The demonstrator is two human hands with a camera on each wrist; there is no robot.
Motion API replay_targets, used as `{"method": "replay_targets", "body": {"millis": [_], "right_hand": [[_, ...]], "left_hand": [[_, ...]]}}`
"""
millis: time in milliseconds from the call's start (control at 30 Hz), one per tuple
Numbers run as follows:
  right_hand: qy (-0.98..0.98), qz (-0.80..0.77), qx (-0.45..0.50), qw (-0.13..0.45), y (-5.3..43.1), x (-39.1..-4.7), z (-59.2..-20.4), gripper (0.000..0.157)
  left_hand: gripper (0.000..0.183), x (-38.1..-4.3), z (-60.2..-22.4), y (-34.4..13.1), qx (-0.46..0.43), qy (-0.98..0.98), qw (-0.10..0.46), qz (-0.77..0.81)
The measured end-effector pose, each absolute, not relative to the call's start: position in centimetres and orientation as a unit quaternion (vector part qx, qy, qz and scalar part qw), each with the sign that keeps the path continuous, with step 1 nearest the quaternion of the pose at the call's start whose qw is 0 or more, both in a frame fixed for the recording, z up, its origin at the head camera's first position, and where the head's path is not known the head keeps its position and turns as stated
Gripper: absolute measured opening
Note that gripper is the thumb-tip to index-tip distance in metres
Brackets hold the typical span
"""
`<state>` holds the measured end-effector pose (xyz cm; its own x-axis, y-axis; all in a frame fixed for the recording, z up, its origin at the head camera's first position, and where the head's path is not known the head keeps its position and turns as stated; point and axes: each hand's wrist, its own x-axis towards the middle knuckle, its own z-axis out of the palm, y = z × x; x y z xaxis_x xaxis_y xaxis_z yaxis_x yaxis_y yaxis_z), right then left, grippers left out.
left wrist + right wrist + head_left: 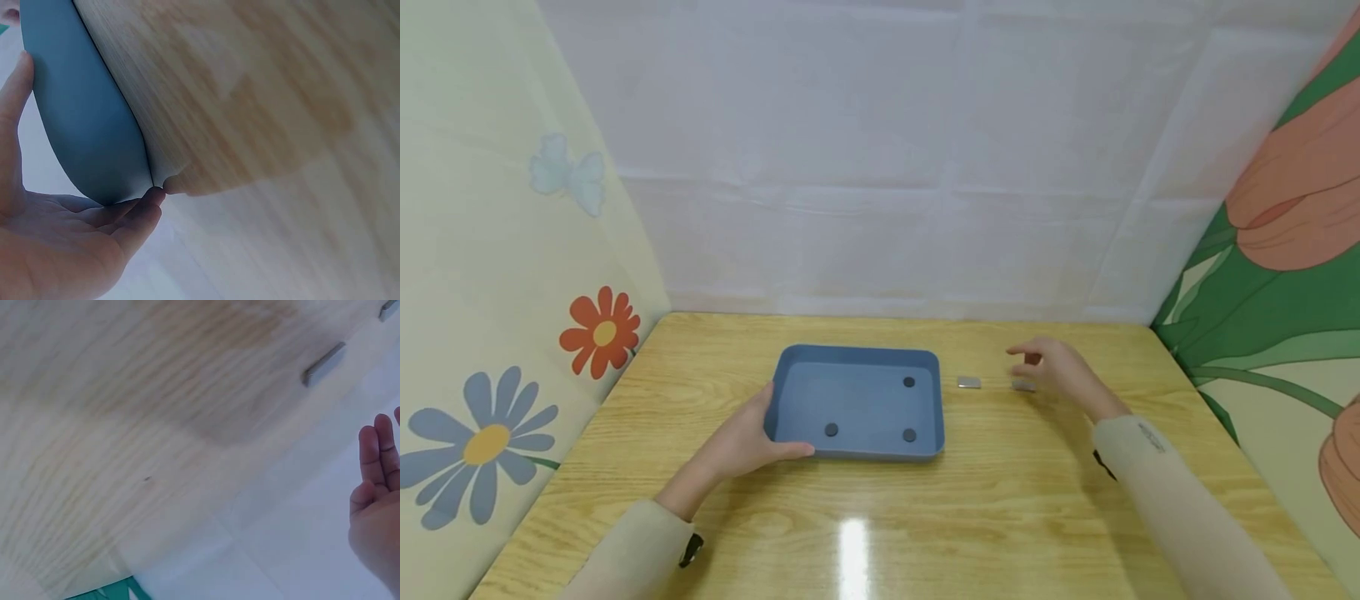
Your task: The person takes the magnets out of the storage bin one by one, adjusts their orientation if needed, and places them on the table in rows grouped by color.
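Observation:
A shallow blue tray lies on the wooden table, with three small dark discs inside it. My left hand grips its near left corner, thumb along the front wall and fingers against the left side. In the left wrist view, the fingertips reach the tray's bottom edge. To the tray's right lie two small flat grey rectangular pieces, one nearer the tray and one farther right. Just over the farther piece hovers my right hand, fingers loosely bent and holding nothing.
The wooden table ends at a white cloth backdrop. Panels with painted flowers stand along the left and right sides. A bright light reflection shows on the tabletop near the front.

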<state>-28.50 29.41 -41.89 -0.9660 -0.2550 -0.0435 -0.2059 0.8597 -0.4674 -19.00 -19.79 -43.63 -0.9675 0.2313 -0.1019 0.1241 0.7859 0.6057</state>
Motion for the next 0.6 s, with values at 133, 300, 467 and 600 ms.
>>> {"method": "replay_targets", "body": {"millis": [133, 300, 467, 600], "right_hand": [[0.961, -0.239, -0.136, 0.041, 28.1, -28.7, -41.2, 0.042], [0.955, -0.241, -0.172, 0.021, 26.3, -28.8, -41.0, 0.039], [0.948, -0.255, -0.19, 0.018, 24.5, -28.9, -41.2, 0.036], [0.944, -0.265, -0.195, 0.025, 23.0, -29.0, -41.2, 0.036]], "left_hand": [[0.138, -19.0, -43.7, -19.8, 0.094, 0.941, 0.084, 0.313], [0.138, -19.0, -43.7, -19.9, 0.093, 0.942, 0.084, 0.312], [0.138, -19.0, -43.8, -19.9, 0.093, 0.941, 0.083, 0.315], [0.138, -19.0, -43.8, -19.8, 0.093, 0.94, 0.083, 0.316]]}}
